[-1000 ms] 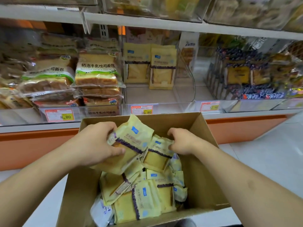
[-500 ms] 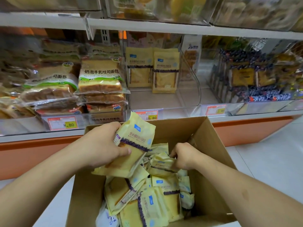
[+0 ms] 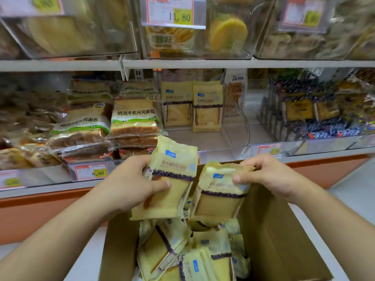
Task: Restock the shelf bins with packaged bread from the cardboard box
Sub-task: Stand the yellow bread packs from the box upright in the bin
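Yellow bread packs: two held (one per hand) [image 3: 174,175] [image 3: 221,191] | two in bin [image 3: 207,108]

Green-banded toast loaves [image 3: 135,118] are stacked in the left part of the middle shelf. Dark blue-wrapped packets [image 3: 316,116] are ranged at right. Price tags reading 8.80 [image 3: 90,172] and 11.80 [image 3: 170,10] are fixed to bin fronts. An orange plinth [image 3: 30,216] is seen beneath; pale floor [image 3: 355,199] at right.

Bright, even light with soft shadows; edges bow and smear with wide-angle blur, the centre staying sharp.
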